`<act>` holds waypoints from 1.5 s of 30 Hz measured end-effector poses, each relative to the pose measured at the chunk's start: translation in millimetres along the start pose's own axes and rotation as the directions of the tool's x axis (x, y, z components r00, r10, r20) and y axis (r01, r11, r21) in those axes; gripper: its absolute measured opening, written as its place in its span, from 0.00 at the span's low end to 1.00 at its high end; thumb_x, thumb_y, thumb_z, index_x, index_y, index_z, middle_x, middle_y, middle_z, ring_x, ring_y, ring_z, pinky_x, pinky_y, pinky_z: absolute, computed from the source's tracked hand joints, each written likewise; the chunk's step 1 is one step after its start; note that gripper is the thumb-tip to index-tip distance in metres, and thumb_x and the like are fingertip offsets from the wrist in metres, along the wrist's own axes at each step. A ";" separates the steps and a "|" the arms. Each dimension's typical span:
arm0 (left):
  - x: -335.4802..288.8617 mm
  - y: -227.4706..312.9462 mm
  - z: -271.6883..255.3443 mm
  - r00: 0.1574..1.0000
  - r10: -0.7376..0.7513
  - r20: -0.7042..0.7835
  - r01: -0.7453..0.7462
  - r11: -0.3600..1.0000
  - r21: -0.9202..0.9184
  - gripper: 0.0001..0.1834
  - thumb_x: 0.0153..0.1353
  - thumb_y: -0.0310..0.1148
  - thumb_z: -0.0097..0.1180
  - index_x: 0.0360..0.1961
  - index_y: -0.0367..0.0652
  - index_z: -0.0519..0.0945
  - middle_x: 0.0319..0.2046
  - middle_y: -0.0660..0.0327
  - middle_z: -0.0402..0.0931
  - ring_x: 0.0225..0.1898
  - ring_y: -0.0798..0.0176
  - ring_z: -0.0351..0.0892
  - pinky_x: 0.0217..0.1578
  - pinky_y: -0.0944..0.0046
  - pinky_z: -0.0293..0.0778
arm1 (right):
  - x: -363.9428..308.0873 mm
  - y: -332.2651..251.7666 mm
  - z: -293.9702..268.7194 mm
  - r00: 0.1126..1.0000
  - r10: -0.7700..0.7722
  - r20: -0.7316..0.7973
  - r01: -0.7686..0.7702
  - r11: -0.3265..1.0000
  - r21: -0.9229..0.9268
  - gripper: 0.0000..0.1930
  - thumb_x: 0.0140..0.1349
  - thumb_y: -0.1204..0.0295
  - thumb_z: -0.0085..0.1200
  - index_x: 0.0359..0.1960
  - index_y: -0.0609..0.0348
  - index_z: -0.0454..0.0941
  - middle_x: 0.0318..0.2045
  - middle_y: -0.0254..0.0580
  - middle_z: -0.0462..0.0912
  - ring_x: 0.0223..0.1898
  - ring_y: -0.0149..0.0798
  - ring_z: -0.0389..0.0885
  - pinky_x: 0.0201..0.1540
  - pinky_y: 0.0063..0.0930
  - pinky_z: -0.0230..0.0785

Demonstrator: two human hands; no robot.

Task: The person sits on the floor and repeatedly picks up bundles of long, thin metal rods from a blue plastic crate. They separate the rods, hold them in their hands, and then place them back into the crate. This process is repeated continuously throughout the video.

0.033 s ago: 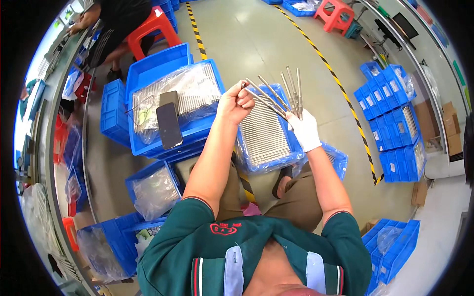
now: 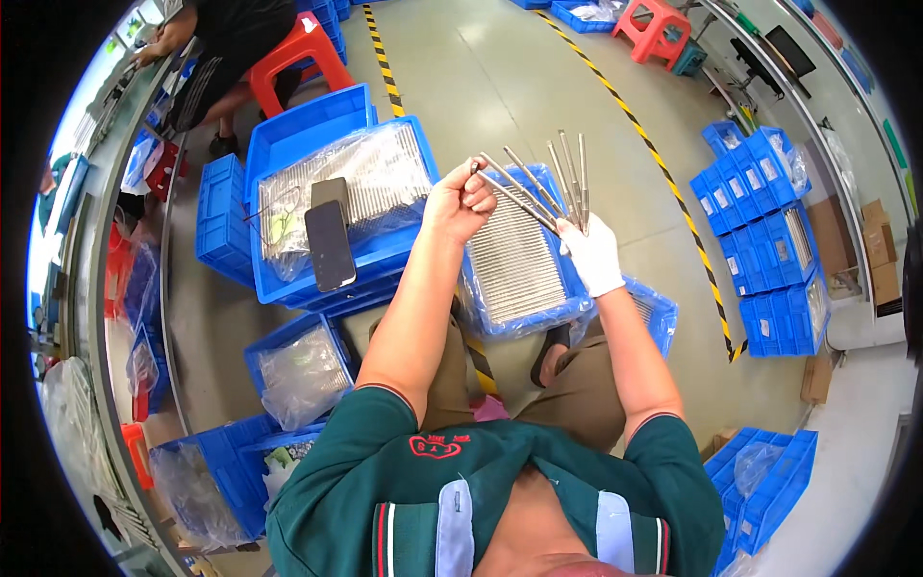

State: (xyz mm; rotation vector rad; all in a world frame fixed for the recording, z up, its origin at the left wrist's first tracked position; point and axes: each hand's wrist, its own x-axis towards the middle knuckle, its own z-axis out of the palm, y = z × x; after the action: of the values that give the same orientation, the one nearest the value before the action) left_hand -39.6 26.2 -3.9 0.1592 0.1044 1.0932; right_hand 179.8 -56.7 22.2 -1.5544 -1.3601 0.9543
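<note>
My right hand (image 2: 593,256), in a white glove, is closed round the lower ends of several slim metal rods (image 2: 574,178), which fan out upward and to the left. My left hand (image 2: 461,200) is bare, its fingers curled in a pinch. A small dark bit (image 2: 475,167) shows at the fingertips, too small to name. The tip of the lowest rod in the fan reaches these fingers; I cannot tell whether they touch it. Below both hands, a blue crate (image 2: 574,279) lined with clear plastic holds rows of similar rods (image 2: 514,255).
Left of my hands, a blue crate (image 2: 420,144) holds plastic-covered rods, with a dark phone (image 2: 330,246) on top. More blue crates (image 2: 760,240) are stacked at right. A person (image 2: 240,48) works at the far left beside a red stool (image 2: 303,48). Striped tape (image 2: 663,159) marks the floor.
</note>
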 end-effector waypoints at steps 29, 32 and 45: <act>-6.6 -70.2 14.5 0.943 0.270 -0.197 -0.029 0.653 0.757 0.12 0.64 0.40 0.51 0.35 0.42 0.77 0.24 0.67 0.73 0.24 0.74 0.69 0.26 0.72 0.67 | 8.3 31.3 28.6 0.957 -0.047 -0.285 0.067 0.996 0.062 0.12 0.55 0.67 0.58 0.33 0.63 0.76 0.26 0.47 0.80 0.27 0.39 0.78 0.33 0.30 0.69; -6.2 -77.3 7.1 0.936 0.313 -0.161 -0.097 0.669 0.737 0.13 0.64 0.41 0.50 0.34 0.42 0.77 0.23 0.67 0.72 0.25 0.73 0.69 0.27 0.71 0.67 | 5.4 26.4 32.1 0.955 -0.040 -0.293 0.058 0.997 0.051 0.12 0.55 0.66 0.58 0.33 0.63 0.75 0.26 0.48 0.80 0.28 0.41 0.79 0.33 0.31 0.70; -14.6 -101.0 7.5 0.953 0.263 -0.151 0.003 0.489 0.872 0.11 0.65 0.39 0.49 0.35 0.43 0.77 0.26 0.69 0.73 0.26 0.76 0.68 0.26 0.75 0.63 | 12.8 21.6 43.7 0.965 0.056 -0.254 0.017 0.961 0.277 0.09 0.56 0.70 0.57 0.33 0.64 0.74 0.25 0.42 0.80 0.26 0.34 0.78 0.29 0.27 0.70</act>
State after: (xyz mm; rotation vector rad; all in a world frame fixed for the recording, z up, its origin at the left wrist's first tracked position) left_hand 43.3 -32.8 -14.7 0.9663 0.9322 1.1231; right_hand 148.5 -40.6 -13.9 -1.4230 -0.9833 0.8754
